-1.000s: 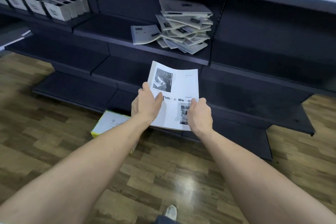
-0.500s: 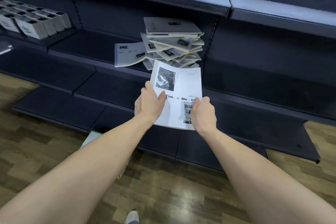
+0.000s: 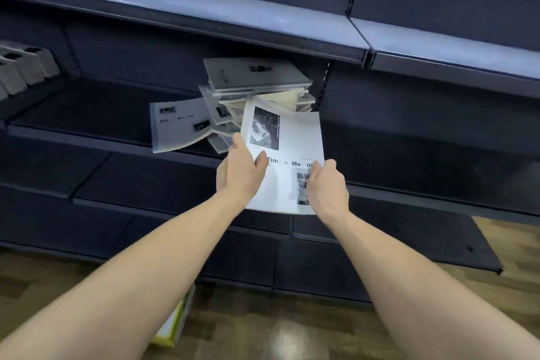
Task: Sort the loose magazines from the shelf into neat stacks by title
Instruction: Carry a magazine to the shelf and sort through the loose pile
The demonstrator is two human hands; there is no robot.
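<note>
I hold a white magazine [image 3: 287,140] titled "Time & Memory" in both hands, in front of the dark shelf [image 3: 87,114]. My left hand [image 3: 241,169] grips its left edge with the thumb on the cover. At the lower right edge my right hand [image 3: 328,187] grips it too. Behind it, on the shelf, a crooked pile of grey magazines [image 3: 257,79] leans. To the pile's left, a single magazine [image 3: 178,126] with the same title lies flat, its corner curling over the shelf edge.
A row of grey magazines [image 3: 23,70] stands on the shelf at the far left. Another shelf [image 3: 204,9] hangs just above the pile. Lower dark shelves [image 3: 146,184] step out toward me. A yellow and white box [image 3: 175,321] sits on the wooden floor under my left arm.
Both hands have carried the white magazine up and closer to the pile on the shelf. The view has moved nearer to the shelf and tilted up.
</note>
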